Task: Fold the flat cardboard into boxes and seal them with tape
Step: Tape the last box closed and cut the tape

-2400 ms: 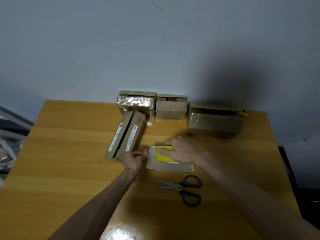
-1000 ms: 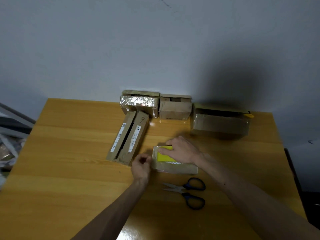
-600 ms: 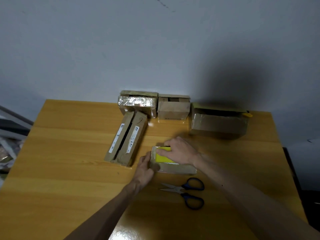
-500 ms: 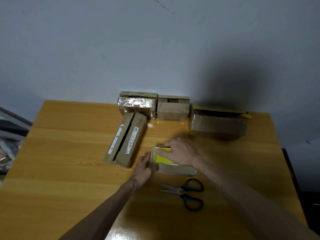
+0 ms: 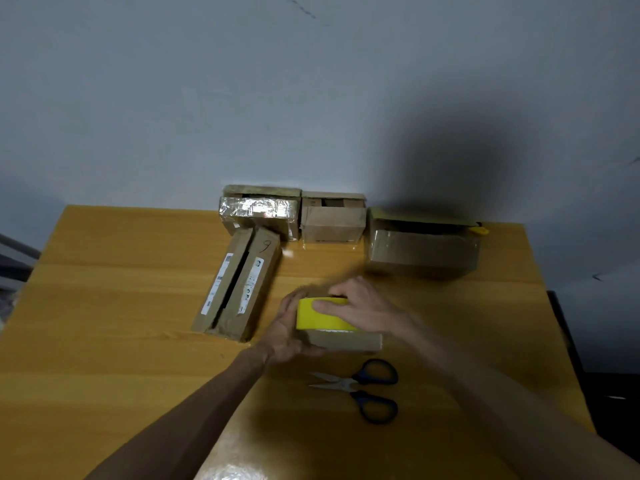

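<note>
A: Well, the small cardboard box [image 5: 346, 342], where?
B: Just below the middle of the frame, flat on the wooden table [image 5: 104, 306], with the yellow tape roll [image 5: 323, 315] on its top, toward the left end.
A: And the right hand [image 5: 360, 308]?
B: Draped over the roll from the right, fingers curled across its yellow side, gripping it.
A: Left hand [image 5: 287, 332]?
B: Wrapped round the left end of the box, thumb along the near edge, fingertips up behind the roll. Somewhat blurred.
A: Anything lower down?
B: Blue-handled scissors [image 5: 363, 389], blades slightly parted and pointing left, near the box but apart from it.
A: Further up?
B: Left of the hands, a long narrow box [image 5: 239, 284] with white labels, lying aslant. Along the wall, above centre: a box wrapped in shiny tape [image 5: 258, 211], a small open box [image 5: 332, 218] just beside it, then a larger box [image 5: 422, 249] to the right, with a small yellow item [image 5: 479, 231] at its upper right corner, too small to identify.
</note>
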